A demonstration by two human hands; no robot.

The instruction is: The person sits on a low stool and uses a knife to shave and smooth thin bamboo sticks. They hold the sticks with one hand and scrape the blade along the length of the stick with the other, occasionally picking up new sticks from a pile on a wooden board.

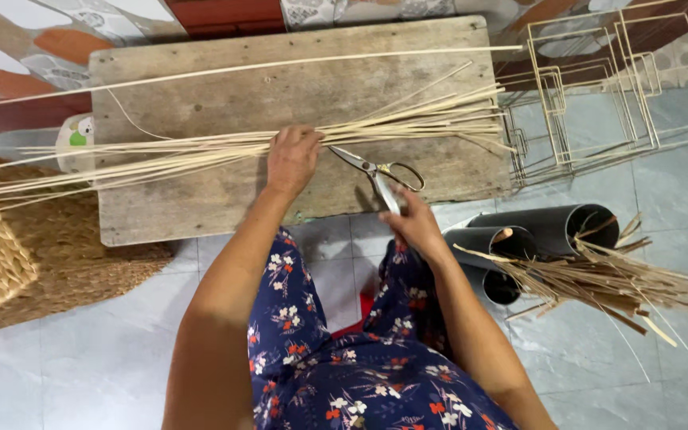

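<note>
Left hand pressed palm-down on bundle of reed strips, fingers curled together over the strips near mid-length. Strips pale straw-yellow, thin, flat, long — lying roughly side to side across wooden board, gathered tight under the hand, fanning loose toward both ends; left ends run off the board past the picture edge, right ends splay near the board's right edge. One single long strip apart from the bundle, along the board's far side. Right hand at the board's near edge, fingers closed on one handle of metal scissors; blades lying on the board, tips pointing toward the left hand, just beside the bundle; whether blades are parted — cannot tell. Woven mat left of board. Wire frames on floor to the right. Dark tubes near right hand, with heap of darker strip offcuts against them.
</note>
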